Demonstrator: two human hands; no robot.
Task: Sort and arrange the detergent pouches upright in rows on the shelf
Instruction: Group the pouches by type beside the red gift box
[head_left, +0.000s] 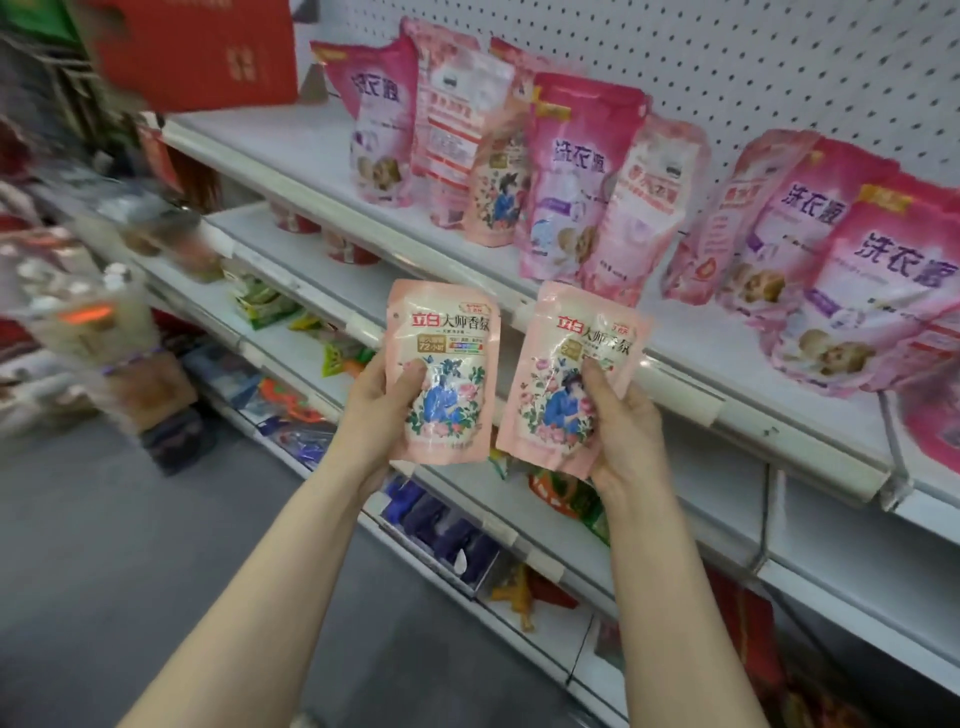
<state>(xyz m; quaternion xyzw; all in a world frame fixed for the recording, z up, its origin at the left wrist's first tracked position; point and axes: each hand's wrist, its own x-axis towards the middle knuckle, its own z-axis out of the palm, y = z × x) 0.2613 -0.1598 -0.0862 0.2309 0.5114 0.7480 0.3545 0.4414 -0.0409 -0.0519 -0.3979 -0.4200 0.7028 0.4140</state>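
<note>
My left hand grips a small pale-pink floral detergent pouch upright, thumb on its front. My right hand grips a matching floral pouch, tilted slightly right. Both are held in front of the white shelf's front edge. On the shelf stand several larger pink pouches: a group in the middle and another at the right, leaning at mixed angles. One more floral pouch stands among the middle group.
A white pegboard wall backs the shelf. A red box sits at the upper left. Lower shelves hold assorted packaged goods. The grey aisle floor lies to the left. The shelf surface at left is bare.
</note>
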